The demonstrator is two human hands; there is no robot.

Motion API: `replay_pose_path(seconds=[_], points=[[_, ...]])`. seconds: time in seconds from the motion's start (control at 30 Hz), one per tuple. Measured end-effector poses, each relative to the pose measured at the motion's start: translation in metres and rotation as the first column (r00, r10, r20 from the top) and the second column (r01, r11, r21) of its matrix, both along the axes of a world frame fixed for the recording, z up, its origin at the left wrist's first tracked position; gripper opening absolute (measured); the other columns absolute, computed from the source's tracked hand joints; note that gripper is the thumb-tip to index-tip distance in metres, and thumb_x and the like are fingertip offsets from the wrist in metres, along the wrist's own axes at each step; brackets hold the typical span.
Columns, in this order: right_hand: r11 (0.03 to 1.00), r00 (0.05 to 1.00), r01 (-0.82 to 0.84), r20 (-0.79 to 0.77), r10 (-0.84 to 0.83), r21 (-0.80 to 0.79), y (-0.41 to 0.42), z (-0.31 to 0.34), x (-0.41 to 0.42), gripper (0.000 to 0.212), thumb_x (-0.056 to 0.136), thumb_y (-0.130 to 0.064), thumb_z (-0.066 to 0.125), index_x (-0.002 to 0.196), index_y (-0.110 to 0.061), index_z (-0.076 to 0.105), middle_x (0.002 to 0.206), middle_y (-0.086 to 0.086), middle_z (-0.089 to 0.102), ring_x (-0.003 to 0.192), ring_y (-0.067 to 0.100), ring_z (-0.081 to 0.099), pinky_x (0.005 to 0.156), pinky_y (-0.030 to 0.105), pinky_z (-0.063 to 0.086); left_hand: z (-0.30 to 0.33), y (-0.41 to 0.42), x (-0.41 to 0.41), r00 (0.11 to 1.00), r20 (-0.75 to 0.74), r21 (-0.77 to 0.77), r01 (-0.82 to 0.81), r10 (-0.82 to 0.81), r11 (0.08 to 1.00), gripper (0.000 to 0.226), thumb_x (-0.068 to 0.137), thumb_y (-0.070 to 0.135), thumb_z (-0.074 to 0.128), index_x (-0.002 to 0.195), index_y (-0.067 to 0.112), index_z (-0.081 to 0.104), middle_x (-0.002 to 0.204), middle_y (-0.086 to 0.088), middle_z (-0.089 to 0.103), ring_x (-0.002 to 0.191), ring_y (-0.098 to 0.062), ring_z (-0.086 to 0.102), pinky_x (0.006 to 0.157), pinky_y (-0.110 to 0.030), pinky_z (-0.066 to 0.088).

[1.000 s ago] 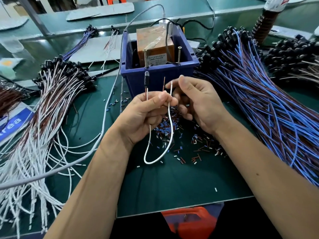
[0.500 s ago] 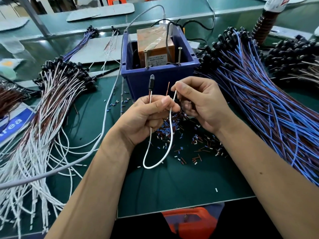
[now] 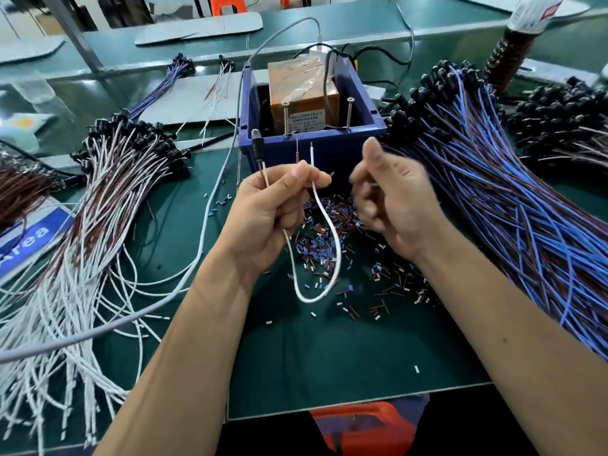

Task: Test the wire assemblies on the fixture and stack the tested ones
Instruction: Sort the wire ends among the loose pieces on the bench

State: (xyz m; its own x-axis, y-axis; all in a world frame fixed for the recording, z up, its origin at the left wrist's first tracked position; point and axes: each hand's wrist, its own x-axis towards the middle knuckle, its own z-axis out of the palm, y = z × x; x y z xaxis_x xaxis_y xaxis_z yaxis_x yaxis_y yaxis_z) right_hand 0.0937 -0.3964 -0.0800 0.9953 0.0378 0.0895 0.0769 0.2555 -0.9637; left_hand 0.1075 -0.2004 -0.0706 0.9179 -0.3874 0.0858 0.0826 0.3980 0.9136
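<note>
White and brown, the wire assembly point(image 3: 314, 232) hung in a loop from the left hand point(image 3: 273, 209), whose thumb and fingers pinched both runs so the black connector point(image 3: 257, 147) and the two stripped ends stood upright just before the blue bin point(image 3: 312, 149). In that bin sat the orange test fixture point(image 3: 304, 97) with two upright screws. The right hand point(image 3: 394, 205) hovered beside the left, apart from the wire, fingers loosely curled; motion blur made it hard to say whether it held anything. White-brown assemblies point(image 3: 82, 232) lay heaped on the green counter point(image 3: 329, 357) to the left, blue-brown ones point(image 3: 513, 199) to the right.
</note>
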Motion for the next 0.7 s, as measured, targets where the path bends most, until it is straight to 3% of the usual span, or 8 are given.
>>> replay_pose_path(seconds=[0.1, 0.2, 0.33, 0.43, 0.53, 0.6, 0.7], points=[[0.969, 0.973, -0.231, 0.001, 0.232, -0.083, 0.012, -0.004, -0.002, 0.059, 0.081, -0.063, 0.074, 0.08, -0.004, 0.07, 0.064, 0.01, 0.055, 0.039, 0.013, 0.045, 0.035, 0.019, 0.035, 0.0, -0.003, 0.001, 0.992, 0.036, 0.053, -0.126, 0.124, 0.991, 0.021, 0.09, 0.027, 0.068, 0.083, 0.012, 0.081, 0.081, -0.015, 0.048, 0.05, -0.007, 0.026, 0.044, -0.019, 0.016], [0.947, 0.953, -0.289, 0.047, 0.298, -0.139, 0.015, -0.005, -0.004, 0.036, 0.092, -0.035, 0.076, 0.082, -0.002, 0.071, 0.066, 0.017, 0.053, 0.038, 0.014, 0.042, 0.036, 0.018, 0.034, -0.001, -0.002, 0.001, 0.989, 0.037, 0.096, -0.147, 0.144, 0.985, 0.021, 0.088, 0.029, 0.07, 0.081, 0.014, 0.081, 0.1, -0.025, 0.054, 0.057, -0.018, 0.027, 0.052, -0.029, 0.014], [0.955, 0.958, -0.268, 0.073, 0.278, -0.125, 0.015, -0.003, -0.006, 0.024, 0.096, -0.02, 0.07, 0.081, -0.002, 0.065, 0.061, 0.011, 0.049, 0.04, 0.013, 0.038, 0.036, 0.018, 0.028, 0.002, -0.002, 0.0, 0.992, 0.04, 0.066, -0.125, 0.123, 0.99, 0.019, 0.089, 0.026, 0.068, 0.083, 0.015, 0.081, 0.092, -0.016, 0.068, 0.051, -0.006, 0.029, 0.042, -0.015, 0.019], [0.976, 0.971, -0.202, 0.113, 0.211, -0.083, 0.013, 0.0, -0.006, 0.021, 0.099, -0.018, 0.064, 0.079, -0.013, 0.063, 0.064, 0.01, 0.049, 0.045, 0.016, 0.039, 0.04, 0.022, 0.024, 0.004, 0.001, 0.0, 0.998, 0.017, -0.1, -0.052, 0.054, 0.994, 0.025, 0.097, 0.018, 0.058, 0.086, 0.015, 0.08, 0.103, -0.005, 0.077, 0.047, 0.001, 0.028, 0.039, -0.01, 0.024], [0.983, 0.973, -0.182, 0.144, 0.181, -0.008, 0.009, 0.003, -0.005, 0.021, 0.099, -0.019, 0.063, 0.079, -0.014, 0.061, 0.07, 0.009, 0.053, 0.047, 0.016, 0.042, 0.041, 0.025, 0.023, 0.005, 0.004, 0.001, 0.996, 0.022, -0.168, -0.076, 0.081, 0.983, 0.025, 0.098, 0.022, 0.057, 0.09, 0.017, 0.08, 0.074, 0.005, 0.065, 0.047, 0.002, 0.029, 0.04, -0.009, 0.027], [0.988, 0.972, -0.151, 0.179, 0.15, -0.006, 0.008, 0.004, -0.006, 0.02, 0.1, -0.019, 0.065, 0.08, -0.014, 0.063, 0.073, 0.008, 0.056, 0.048, 0.017, 0.043, 0.041, 0.029, 0.023, 0.007, 0.004, 0.001, 0.992, 0.0, -0.187, -0.125, 0.128, 0.974, 0.02, 0.093, 0.028, 0.062, 0.093, 0.018, 0.079, 0.068, 0.007, 0.058, 0.047, 0.002, 0.033, 0.04, -0.009, 0.03], [0.998, 0.969, -0.004, 0.245, 0.02, -0.065, 0.011, 0.003, -0.006, 0.015, 0.099, -0.012, 0.068, 0.084, -0.012, 0.068, 0.071, 0.01, 0.061, 0.046, 0.017, 0.047, 0.039, 0.024, 0.033, 0.01, 0.004, 0.001, 0.977, -0.056, -0.201, -0.211, 0.204, 0.957, 0.019, 0.086, 0.03, 0.066, 0.095, 0.018, 0.078, 0.064, 0.008, 0.056, 0.046, 0.002, 0.038, 0.041, -0.009, 0.033]])
